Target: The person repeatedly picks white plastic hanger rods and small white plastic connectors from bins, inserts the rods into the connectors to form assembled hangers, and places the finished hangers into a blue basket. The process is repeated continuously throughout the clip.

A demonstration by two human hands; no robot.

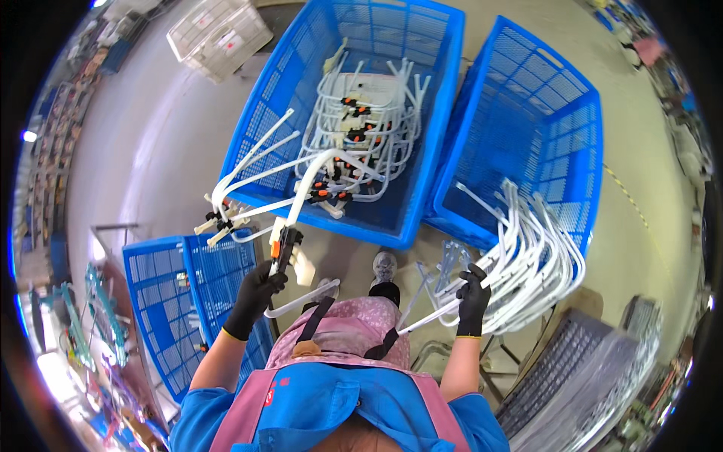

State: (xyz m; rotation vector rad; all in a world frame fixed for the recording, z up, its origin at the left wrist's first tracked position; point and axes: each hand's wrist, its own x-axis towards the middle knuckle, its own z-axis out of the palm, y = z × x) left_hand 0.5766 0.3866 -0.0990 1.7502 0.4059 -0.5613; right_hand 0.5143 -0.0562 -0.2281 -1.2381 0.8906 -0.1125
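My left hand (254, 297), in a black glove, is closed round a white bent tube (305, 184) just below its black and orange fitting (288, 245). That tube arches up over the near edge of the middle blue crate (331, 226). My gloved right hand (473, 295) is closed on a white tube (433, 316) at the near side of a bundle of bent white tubes (527, 264), which leans out of the right blue crate (584, 151). Several tubes with fittings (361, 135) are stacked inside the middle crate, and a few more hang over its left corner.
Further blue crates (154, 286) stand at my left. A white crate (218, 38) sits on the floor at the far left. Dark mesh-like panels under clear plastic (565, 369) lie at my right. Shelving (64, 143) lines the left side. My shoe (384, 265) shows below the middle crate.
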